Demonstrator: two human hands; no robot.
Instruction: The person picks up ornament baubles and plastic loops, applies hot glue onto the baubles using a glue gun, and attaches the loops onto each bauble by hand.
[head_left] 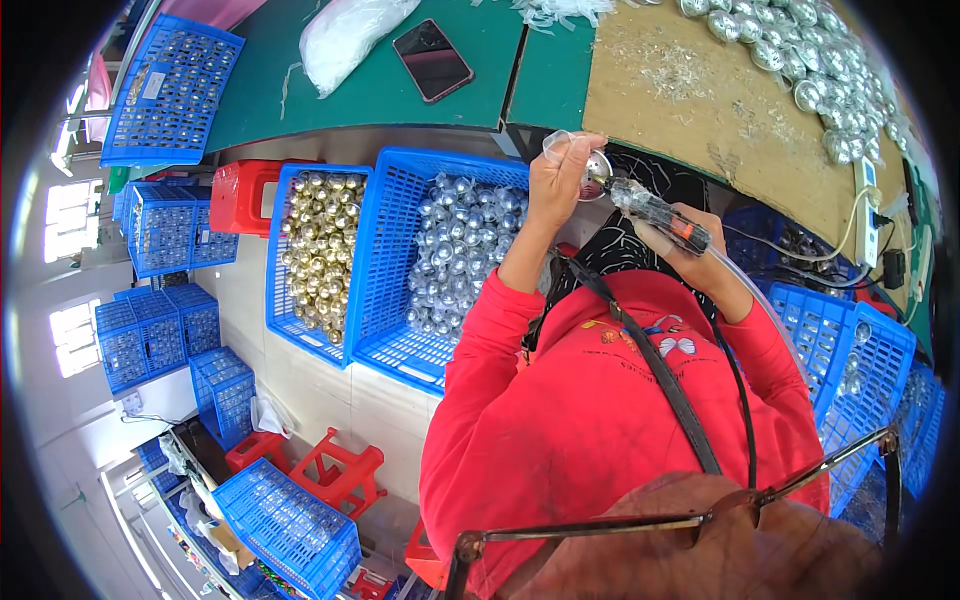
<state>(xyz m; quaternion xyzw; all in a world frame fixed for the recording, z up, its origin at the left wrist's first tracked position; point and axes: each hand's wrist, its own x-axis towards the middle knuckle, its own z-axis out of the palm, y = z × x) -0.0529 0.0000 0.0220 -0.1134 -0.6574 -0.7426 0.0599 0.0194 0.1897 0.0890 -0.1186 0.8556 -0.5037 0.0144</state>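
Hands meet right at the near edge of the workbench (pixel 700 110): the left hand (pixel 556 180) is pinched shut around a small silver ball (pixel 597 172), holding it up in front of the person's chest, and the right hand (pixel 700 262) is wrapped around a handheld tool with a dark and orange grip (pixel 662 215), its tip touching the ball. Progress-wise it looks like mid-batch to me: a heap of silver balls (pixel 800 70) sits along the far right corner of the brown bench top, a blue crate of silver balls (pixel 455 255) stands on the floor just left of the person, and a second blue crate of gold balls (pixel 318 250) is beside that one, so plenty is piled up either way, though which pile is finished I can't tell. Room is tight: crates hem in both sides of the person, the bench edge is straight ahead, and the tool's cable (pixel 745 400) trails back over the red sleeve. A phone (pixel 432 60) and a clear plastic bag (pixel 350 35) lie on the green top, well apart from the hands.
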